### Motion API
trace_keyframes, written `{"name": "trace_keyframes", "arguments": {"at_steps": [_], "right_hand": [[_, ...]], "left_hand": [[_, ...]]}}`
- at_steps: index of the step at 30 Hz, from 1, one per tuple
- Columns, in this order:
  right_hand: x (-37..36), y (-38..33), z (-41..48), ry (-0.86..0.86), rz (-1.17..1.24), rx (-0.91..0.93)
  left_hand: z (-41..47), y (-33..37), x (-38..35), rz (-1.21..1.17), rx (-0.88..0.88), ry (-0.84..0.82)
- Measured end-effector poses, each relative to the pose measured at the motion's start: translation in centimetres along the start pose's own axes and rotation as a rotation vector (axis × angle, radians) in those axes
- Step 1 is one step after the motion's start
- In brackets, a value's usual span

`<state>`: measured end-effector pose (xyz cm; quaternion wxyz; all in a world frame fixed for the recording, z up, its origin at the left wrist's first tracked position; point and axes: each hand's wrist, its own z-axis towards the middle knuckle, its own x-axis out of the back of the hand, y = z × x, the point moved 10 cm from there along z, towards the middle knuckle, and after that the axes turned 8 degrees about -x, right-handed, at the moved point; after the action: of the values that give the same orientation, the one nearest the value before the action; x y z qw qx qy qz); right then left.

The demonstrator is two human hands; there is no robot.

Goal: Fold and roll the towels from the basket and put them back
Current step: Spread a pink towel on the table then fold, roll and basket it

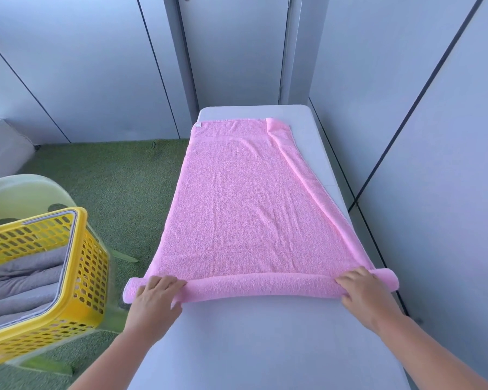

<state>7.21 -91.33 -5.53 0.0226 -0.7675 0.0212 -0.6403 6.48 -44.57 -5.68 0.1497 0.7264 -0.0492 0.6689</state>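
Note:
A pink towel (237, 198) lies lengthwise on the narrow white table (254, 342), its right side folded in along a diagonal. Its near end is rolled into a thin tube across the table. My left hand (155, 298) lies on the left part of this roll, fingers curled over it. My right hand (361, 289) lies on the right part, fingers curled over the roll too. The yellow basket (76, 277) stands at the left, holding rolled grey towels (20, 282).
A pale green chair (26, 192) carries the basket, on green artificial turf (110, 178). Grey wall panels close in the table's right side and far end. A door stands beyond the table's far end.

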Motion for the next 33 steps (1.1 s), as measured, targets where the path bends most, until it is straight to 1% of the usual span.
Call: {"name": "trace_keyframes", "arguments": {"at_steps": [1, 4, 8, 10, 11, 13, 15, 17, 18, 20, 21, 23, 24, 25, 28, 30, 32, 33], "right_hand": [[0.1, -0.2, 0.1, -0.011, -0.027, 0.0], [0.3, -0.7, 0.2, -0.125, -0.076, -0.003], [0.8, -0.8, -0.1, -0.179, -0.008, -0.057], [1.1, -0.1, -0.2, -0.151, 0.039, -0.104], [1.6, 0.2, -0.2, -0.1, 0.052, -0.126], [2.6, 1.1, -0.1, 0.061, 0.078, -0.164], [2.9, 1.5, -0.1, 0.156, 0.137, -0.149], [2.1, 1.5, -0.2, 0.118, 0.16, -0.089], [1.5, 1.5, -0.3, 0.069, 0.145, -0.064], [0.6, 1.5, -0.4, 0.017, 0.06, -0.013], [0.7, 1.4, -0.4, 0.023, 0.028, -0.011], [1.6, 1.0, -0.5, 0.1, -0.001, 0.01], [2.2, 0.7, -0.6, 0.126, -0.035, 0.015], [2.2, 0.8, -0.6, 0.111, -0.05, -0.001], [0.9, 2.0, -0.1, -0.024, -0.058, -0.101], [0.6, 2.3, -0.3, -0.071, -0.028, -0.121], [0.9, 2.0, -0.5, -0.065, 0.041, -0.123], [1.1, 1.9, -0.6, -0.031, 0.071, -0.118]], "left_hand": [[0.1, -0.2, 0.0, 0.022, 0.004, 0.003], [0.5, -0.2, 0.0, 0.082, -0.018, 0.005], [0.3, -0.2, 0.5, 0.105, -0.005, 0.052], [0.5, -0.4, 0.6, 0.061, 0.02, 0.061], [0.6, -0.6, 0.7, 0.023, 0.034, 0.071], [0.7, -0.6, 1.3, -0.057, 0.059, 0.113], [0.8, -0.6, 1.6, -0.121, 0.071, 0.134], [0.7, -0.4, 1.5, -0.141, 0.053, 0.124], [0.7, -0.4, 1.3, -0.135, 0.033, 0.107], [0.6, -0.4, 0.8, -0.095, 0.006, 0.034], [0.5, -0.5, 0.4, -0.068, 0.002, -0.005], [0.5, -0.8, 0.0, -0.034, 0.018, -0.036], [0.6, -0.9, 0.0, -0.024, 0.027, -0.036], [0.7, -0.9, 0.1, -0.008, 0.027, -0.028], [0.5, -0.9, 0.3, 0.026, 0.007, 0.001], [0.1, -0.9, 0.5, 0.035, -0.01, 0.038], [0.0, -1.0, 1.0, 0.03, -0.014, 0.085], [0.0, -1.0, 1.3, 0.017, -0.013, 0.114]]}}
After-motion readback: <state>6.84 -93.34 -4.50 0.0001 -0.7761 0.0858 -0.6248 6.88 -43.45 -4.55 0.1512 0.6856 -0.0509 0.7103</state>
